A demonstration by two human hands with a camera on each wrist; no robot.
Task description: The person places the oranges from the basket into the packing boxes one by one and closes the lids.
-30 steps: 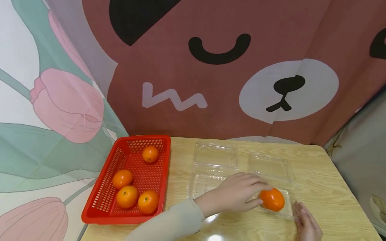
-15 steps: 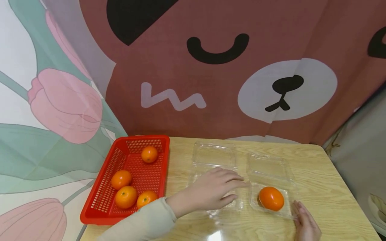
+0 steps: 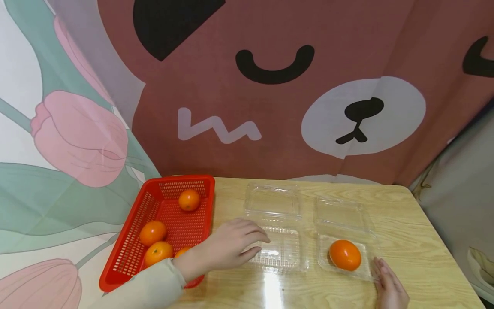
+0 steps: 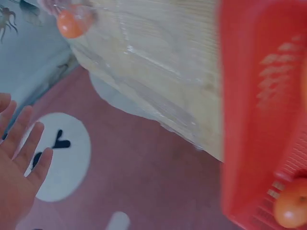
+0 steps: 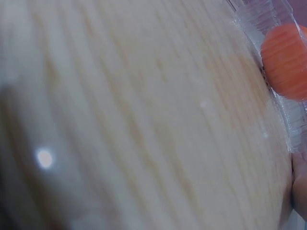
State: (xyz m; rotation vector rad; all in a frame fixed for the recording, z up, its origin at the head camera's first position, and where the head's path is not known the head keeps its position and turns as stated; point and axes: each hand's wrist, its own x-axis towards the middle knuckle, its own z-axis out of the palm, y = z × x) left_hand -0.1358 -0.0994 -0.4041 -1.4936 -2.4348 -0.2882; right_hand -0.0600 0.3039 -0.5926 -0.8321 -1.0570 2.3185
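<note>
My left hand point(image 3: 231, 244) holds nothing. It hovers between the red basket point(image 3: 211, 206) and the left clear plastic clamshell box point(image 3: 283, 246), its fingers extended, as the left wrist view also shows. One orange point(image 3: 345, 255) sits in the base of the right clear clamshell box point(image 3: 324, 264). At that box's right edge rests my right hand point(image 3: 390, 283), its fingers lying along the side. In the right wrist view the orange point(image 5: 288, 62) shows through the plastic, with part of the hand point(image 5: 300, 184) below it. Several oranges point(image 3: 153, 234) lie in the basket; my left arm partly covers them.
Both boxes stand with their lids point(image 3: 273, 199) folded back toward the wall. Behind the wooden table point(image 3: 413, 231) hangs a bear-printed curtain point(image 3: 216, 154). A flower-printed cloth point(image 3: 81, 137) hangs at the left. The basket's wall rises beside my left forearm.
My left hand has drawn away from the orange in the right box and moved left across the left box toward the basket. The right hand has stayed at the box's edge.
</note>
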